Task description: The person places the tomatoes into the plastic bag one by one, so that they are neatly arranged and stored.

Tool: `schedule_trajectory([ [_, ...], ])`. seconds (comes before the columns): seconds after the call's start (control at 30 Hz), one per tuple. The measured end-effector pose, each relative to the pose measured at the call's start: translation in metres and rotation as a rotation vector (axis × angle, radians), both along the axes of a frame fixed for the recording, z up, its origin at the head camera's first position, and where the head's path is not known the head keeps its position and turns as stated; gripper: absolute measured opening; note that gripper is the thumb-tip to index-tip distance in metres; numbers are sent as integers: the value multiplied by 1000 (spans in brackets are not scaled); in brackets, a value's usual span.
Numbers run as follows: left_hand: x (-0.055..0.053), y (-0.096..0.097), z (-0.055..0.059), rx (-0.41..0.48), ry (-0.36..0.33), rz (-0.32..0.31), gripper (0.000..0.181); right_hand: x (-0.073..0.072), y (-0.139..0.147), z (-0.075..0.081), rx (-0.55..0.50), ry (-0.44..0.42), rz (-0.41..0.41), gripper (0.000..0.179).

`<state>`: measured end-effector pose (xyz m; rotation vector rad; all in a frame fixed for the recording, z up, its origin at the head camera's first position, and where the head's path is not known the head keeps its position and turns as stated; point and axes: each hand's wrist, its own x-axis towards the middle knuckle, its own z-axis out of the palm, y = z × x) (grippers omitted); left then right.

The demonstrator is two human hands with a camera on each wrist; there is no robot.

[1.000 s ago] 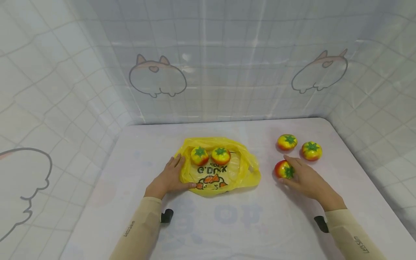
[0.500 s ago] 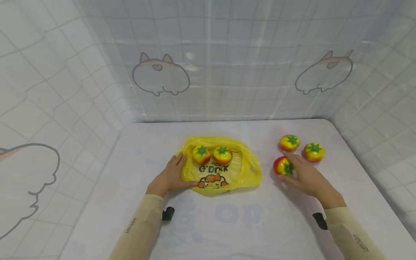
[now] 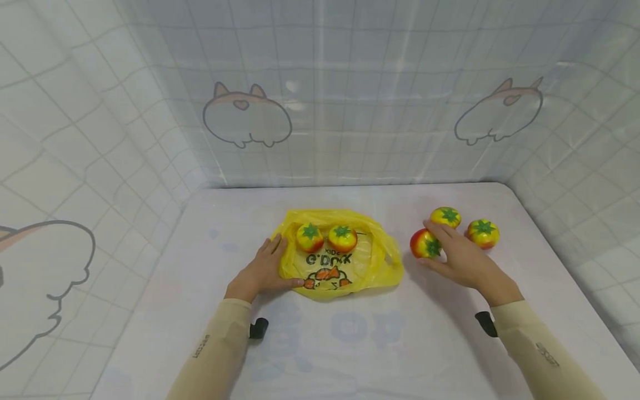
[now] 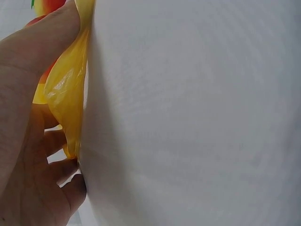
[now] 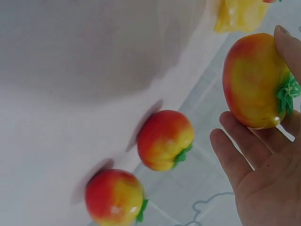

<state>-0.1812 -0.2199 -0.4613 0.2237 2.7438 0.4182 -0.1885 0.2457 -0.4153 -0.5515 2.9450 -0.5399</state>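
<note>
My left hand (image 3: 261, 268) rests spread on the left end of a yellow plastic bag (image 3: 384, 275), its thumb on the near edge. In the left wrist view, bag film (image 4: 68, 94) stretches between thumb and fingers. Two toy tomatoes, red and yellow with green leaf tops, lie in the bag: a left one (image 3: 310, 239) and a right one (image 3: 342, 239). My right hand (image 3: 462, 258) holds a third toy tomato (image 5: 254, 80) between thumb and fingers, raised off the table in the right wrist view.
Behind the right hand lie two more toy tomatoes, one farther back (image 3: 444, 216) and one to the right (image 3: 483, 234). The white-covered table (image 3: 350, 355) is bordered by a tiled-print curtain (image 3: 350, 122) at the back and sides.
My right hand has lifted the toy tomato and moved it left and away from me, toward the bag. The left hand and the bag have stayed in place.
</note>
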Motion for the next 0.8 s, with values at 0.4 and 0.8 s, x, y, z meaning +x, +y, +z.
schedule_trajectory([
  [0.4,-1,-2,-4,10,36,-12,129,-6,-10,9,21,28,6,94],
  [0.8,1,0,-6,20,31,-2,129,-11,-30,10,-8,75,106,91],
])
